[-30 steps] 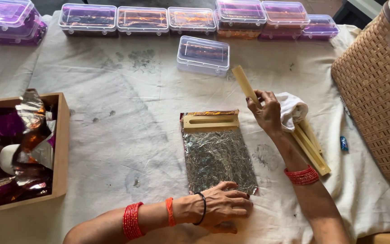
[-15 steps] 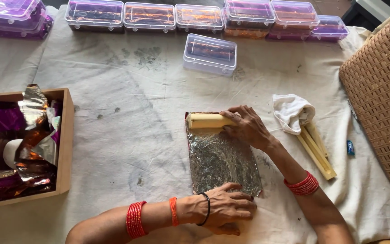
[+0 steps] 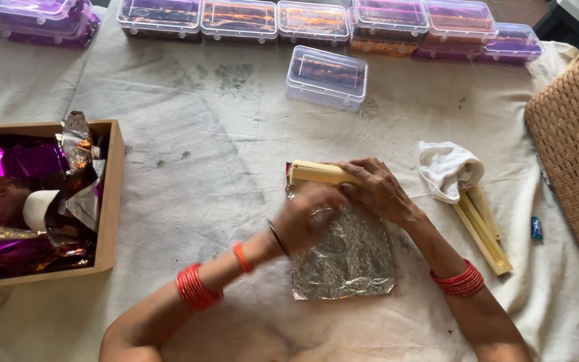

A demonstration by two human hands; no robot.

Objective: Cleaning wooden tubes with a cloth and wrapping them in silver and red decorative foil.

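Foil sheet (image 3: 343,258) lies flat on the cloth-covered table (image 3: 189,174), near the middle, with a pale wooden stick (image 3: 319,173) laid across its far edge. The foil looks thin, light and crinkly, the sort that creases or tears under a hard pull, so a flat palm or a pinch at a corner would likely suit it better than a grab in the middle. The stick looks stiff and light, easy to take by either end.

The right hand (image 3: 376,191) rests on the stick's right part, fingers curled over it and pressing it down onto the foil. The left hand (image 3: 306,218) is blurred over the foil's far left part; whether it is pinching the sheet or only lying on it I cannot tell.

Just right of the foil, more wooden sticks (image 3: 484,228) lie side by side, partly covered by a crumpled white cloth (image 3: 447,171). A small blue object (image 3: 536,228) sits beyond them, beside a woven basket (image 3: 574,147) at the right edge. On the far side, a clear plastic box (image 3: 326,77) stands alone, close to the stick, and behind it runs a row of similar lidded boxes (image 3: 303,20). At the left, well apart, a wooden tray (image 3: 110,194) holds crumpled purple and silver foil (image 3: 8,201) and a white roll (image 3: 38,209). Nothing lies between the hands and the sheet.
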